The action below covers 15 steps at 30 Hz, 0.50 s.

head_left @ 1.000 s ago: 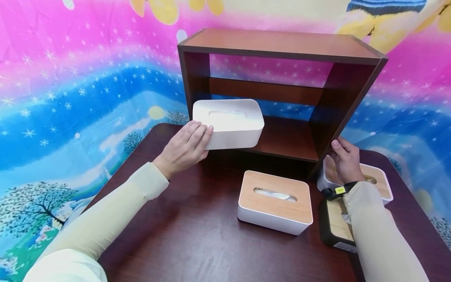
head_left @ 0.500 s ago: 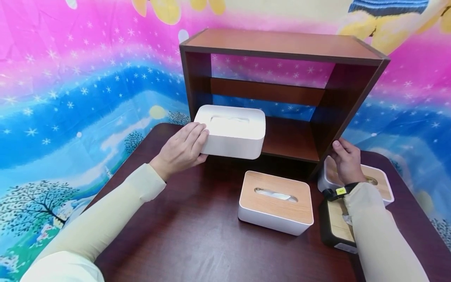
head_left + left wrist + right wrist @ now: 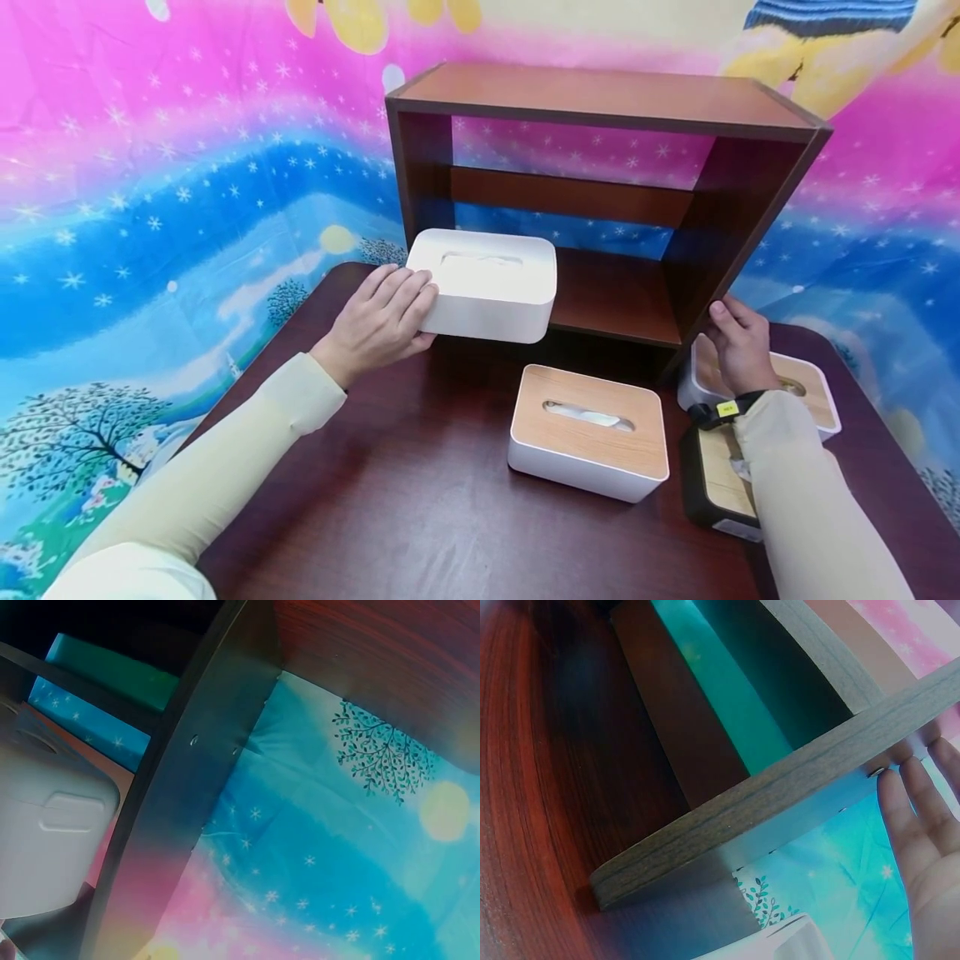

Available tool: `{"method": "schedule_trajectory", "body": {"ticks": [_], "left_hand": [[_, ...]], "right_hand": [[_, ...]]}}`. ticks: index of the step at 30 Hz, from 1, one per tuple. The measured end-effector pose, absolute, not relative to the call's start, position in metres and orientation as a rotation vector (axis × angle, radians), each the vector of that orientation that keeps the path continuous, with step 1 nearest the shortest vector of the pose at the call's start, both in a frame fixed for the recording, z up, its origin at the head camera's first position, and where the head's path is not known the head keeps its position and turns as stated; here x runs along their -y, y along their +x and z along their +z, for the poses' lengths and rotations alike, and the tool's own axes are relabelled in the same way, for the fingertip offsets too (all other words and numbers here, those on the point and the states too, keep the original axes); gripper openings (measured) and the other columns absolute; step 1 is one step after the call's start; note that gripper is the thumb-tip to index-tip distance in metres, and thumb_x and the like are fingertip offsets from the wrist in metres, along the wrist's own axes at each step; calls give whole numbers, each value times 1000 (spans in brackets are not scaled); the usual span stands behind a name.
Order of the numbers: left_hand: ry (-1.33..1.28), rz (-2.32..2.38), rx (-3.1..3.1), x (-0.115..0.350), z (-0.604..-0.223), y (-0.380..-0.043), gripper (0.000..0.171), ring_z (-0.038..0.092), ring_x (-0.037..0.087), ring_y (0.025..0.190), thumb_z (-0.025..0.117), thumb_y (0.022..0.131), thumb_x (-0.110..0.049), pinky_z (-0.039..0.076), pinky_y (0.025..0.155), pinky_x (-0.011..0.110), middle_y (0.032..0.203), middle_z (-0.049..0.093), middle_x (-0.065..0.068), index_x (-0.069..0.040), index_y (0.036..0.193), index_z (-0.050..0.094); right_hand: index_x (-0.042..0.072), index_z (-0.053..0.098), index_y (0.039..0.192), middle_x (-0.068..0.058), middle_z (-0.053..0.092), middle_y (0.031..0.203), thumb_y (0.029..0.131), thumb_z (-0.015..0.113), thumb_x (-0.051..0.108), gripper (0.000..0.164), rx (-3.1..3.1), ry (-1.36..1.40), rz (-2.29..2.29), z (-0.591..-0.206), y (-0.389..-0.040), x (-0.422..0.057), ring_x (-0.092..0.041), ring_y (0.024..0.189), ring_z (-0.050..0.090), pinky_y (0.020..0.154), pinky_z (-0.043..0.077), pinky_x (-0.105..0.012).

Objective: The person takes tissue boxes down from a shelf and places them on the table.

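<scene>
My left hand [image 3: 382, 321] grips the left end of a white tissue box [image 3: 491, 321], fingers over its top and thumb beneath. The box is held in the air at the front left of a dark brown wooden shelf [image 3: 607, 96], slot facing up. In the left wrist view the white tissue box [image 3: 45, 840] appears beside the shelf's side panel [image 3: 161, 802]. My right hand [image 3: 742, 346] touches the shelf's right side; in the right wrist view its extended fingers [image 3: 900, 802] rest against the outer face of that side panel [image 3: 780, 825].
A white tissue box with a wood-look lid [image 3: 588, 429] stands on the table [image 3: 420, 500] before the shelf. Under my right arm are a black tissue box with a wooden lid [image 3: 723, 479] and another white one with a wooden lid [image 3: 806, 379]. A printed backdrop [image 3: 187, 183] hangs behind.
My left hand has lowered the white tissue box a little, bringing it down in front of the shelf, then slightly left. My right hand stays at the shelf's side.
</scene>
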<state>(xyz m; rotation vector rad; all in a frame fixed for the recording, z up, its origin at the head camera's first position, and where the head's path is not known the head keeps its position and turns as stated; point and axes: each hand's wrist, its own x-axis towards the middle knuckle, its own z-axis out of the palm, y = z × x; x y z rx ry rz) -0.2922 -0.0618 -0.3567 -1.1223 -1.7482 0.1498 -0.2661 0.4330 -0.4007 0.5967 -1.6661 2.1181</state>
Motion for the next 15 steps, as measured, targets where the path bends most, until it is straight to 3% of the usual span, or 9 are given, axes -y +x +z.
{"method": "schedule_trajectory", "body": {"ticks": [7,15], "left_hand": [[-1142,126,1755,65,-360,-290,59,46,36,106,60,73,-26,34,95,42,117,45,25,7,118,42],[-1157,123,1746,66,-363,-285,57,47,35,100,60,74,-28,41,81,44,112,47,23,4,117,44]], "right_hand": [[-13,43,124,-17,57,108,93,43,2,35,1664,591,2121,-401,-265,-433,-23,93,58,81,46,-28],[-15,43,123,-17,59,104,92,44,2,35,1619,605,2146,-403,-267,-432,-23,90,59,79,47,-28]]}}
